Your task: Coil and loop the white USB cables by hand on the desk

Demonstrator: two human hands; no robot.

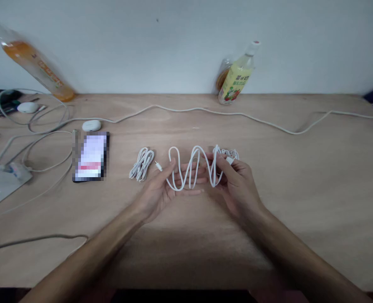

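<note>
A white charging cable (192, 168) in loose zigzag loops stretches between my two hands above the wooden desk. My left hand (161, 185) pinches one end under the thumb, palm up, its other fingers extended beneath the loops; a slim metal-tipped plug (158, 166) sticks out past the thumb. At the other end, my right hand (236, 179) grips the bunched loops between thumb and fingers, near a white connector (229, 160). A bundled white cable (142, 163) lies just left of my left hand. Behind my right hand is another white coil (232, 153), partly hidden.
A phone (91, 155) and a white earbud case (91, 125) lie to the left, near tangled cables and a power strip (3, 185). A long white cord (199, 109) crosses the desk (315, 189). An orange drink bottle (38, 67) and a yellow one (236, 78) stand by the wall.
</note>
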